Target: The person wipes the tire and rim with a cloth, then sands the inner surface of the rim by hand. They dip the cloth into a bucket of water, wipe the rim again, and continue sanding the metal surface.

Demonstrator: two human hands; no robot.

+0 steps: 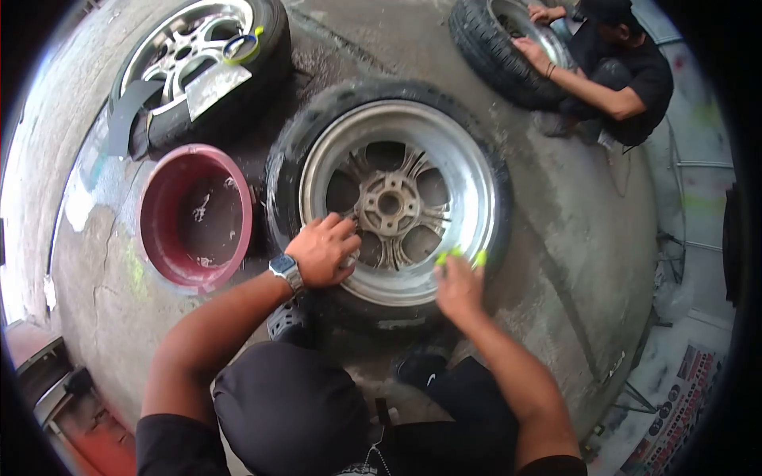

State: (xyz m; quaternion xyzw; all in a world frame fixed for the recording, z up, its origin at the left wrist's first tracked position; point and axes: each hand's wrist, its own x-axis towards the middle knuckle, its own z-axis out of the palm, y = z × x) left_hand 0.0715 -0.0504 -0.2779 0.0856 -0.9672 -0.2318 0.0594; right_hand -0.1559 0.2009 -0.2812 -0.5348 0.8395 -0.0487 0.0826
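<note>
A bare metal wheel rim (475,202) with several spokes lies face up inside a black tire (290,131) on the floor in front of me. Over the rim's lower left edge, my left hand (321,250), wearing a watch (285,270), curls its fingers inward; a small pale patch shows beneath them, too hidden to name. My right hand (460,287) is at the lower right inner wall of the rim, fingers bent and slightly blurred. Bright yellow-green patches, perhaps tape, cover its fingertips. What lies under those fingers is hidden.
Left of the tire stands a reddish basin (246,226). Another wheel (270,79), upper left, carries grey sheets (216,89) and a yellow-green tape roll (242,49). A co-worker (635,79) crouches upper right, hands on another tire (496,67). A printed banner (675,408) lies lower right.
</note>
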